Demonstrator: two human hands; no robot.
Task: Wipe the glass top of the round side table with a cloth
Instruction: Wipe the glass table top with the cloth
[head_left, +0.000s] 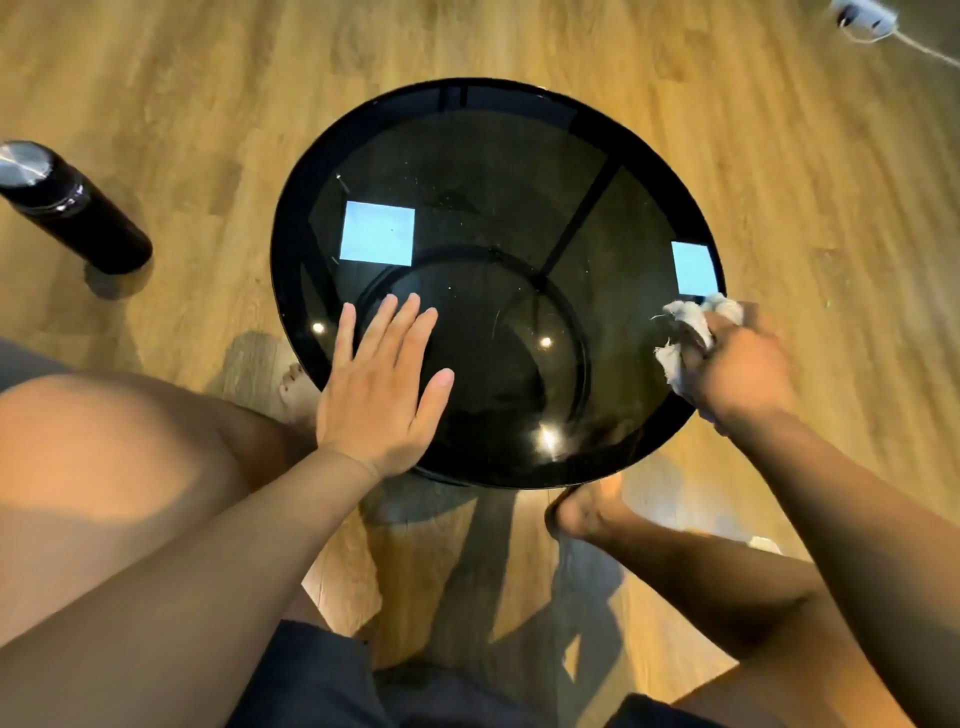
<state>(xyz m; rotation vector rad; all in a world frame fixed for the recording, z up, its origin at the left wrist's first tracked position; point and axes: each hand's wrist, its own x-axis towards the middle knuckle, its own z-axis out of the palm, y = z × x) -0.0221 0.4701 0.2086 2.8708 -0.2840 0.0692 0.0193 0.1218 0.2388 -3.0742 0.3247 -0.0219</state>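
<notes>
Two bare hands at one round table (291, 244), viewed from overhead. Far left, on the wood floor (208, 78): a black bottle (72, 208) with a silver cap, well apart from the table. Next, a bare knee (104, 441).

Then the left hand (384, 389), laid flat on the near-left part of the glass (493, 171). Palm down, fingers straight and slightly spread, thumb out to the right. Wrist just over the table's edge, forearm running back toward the lower-left corner.

Glass round, dark, smoky and see-through, set in a black rim, table standing on the floor. Glossy, with two pale blue rectangles of reflected light: one left of centre (377, 232), one by the right edge (693, 267). A few small bright glints toward the near side. Fine specks and faint streaks across the middle and the far part. Below the glass, a black ring and thin black struts of the frame. One bare foot (587, 506) on the floor just by the near edge.

At the right edge, just under the right-hand rectangle: a crumpled whitish cloth (691, 325), frayed, lying on the glass at the rim. On top of it the right hand (743, 369), fingers curled round the bunched fabric, knuckles up, slightly blurred. Forearm reaching in from the lower right.

Top right corner, on the floor: a white plug strip (865, 13) with its cord, far from the table.
</notes>
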